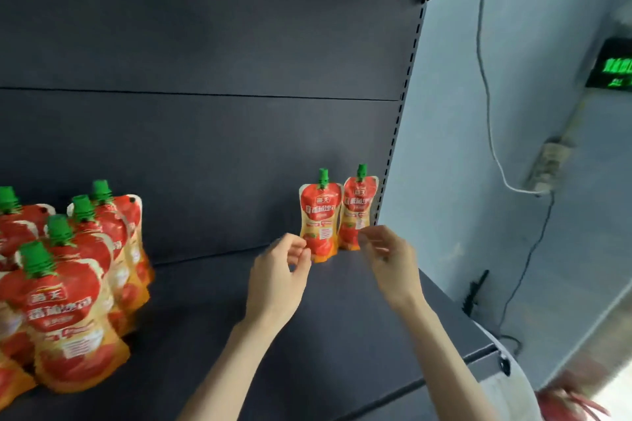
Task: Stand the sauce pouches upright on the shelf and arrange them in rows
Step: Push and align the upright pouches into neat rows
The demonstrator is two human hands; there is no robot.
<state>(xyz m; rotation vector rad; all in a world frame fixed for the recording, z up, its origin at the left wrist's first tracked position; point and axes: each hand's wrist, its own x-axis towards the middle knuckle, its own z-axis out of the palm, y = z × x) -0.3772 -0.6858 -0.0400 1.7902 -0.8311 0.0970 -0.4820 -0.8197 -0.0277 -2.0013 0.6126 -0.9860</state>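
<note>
Two red-and-orange sauce pouches with green caps stand upright side by side at the back right of the dark shelf: the left pouch and the right pouch, nearest the shelf's right upright. My left hand hovers just left of the left pouch, fingers loosely curled, its fingertips close to the pouch's lower edge. My right hand is in front of the right pouch's lower corner, fingers relaxed, holding nothing. Several more pouches stand clustered at the shelf's left.
The shelf's dark back panel rises behind the pouches. A slotted upright marks the right end. Beyond it is a pale wall with cables and a green-lit sign. A red bag shows at the bottom right.
</note>
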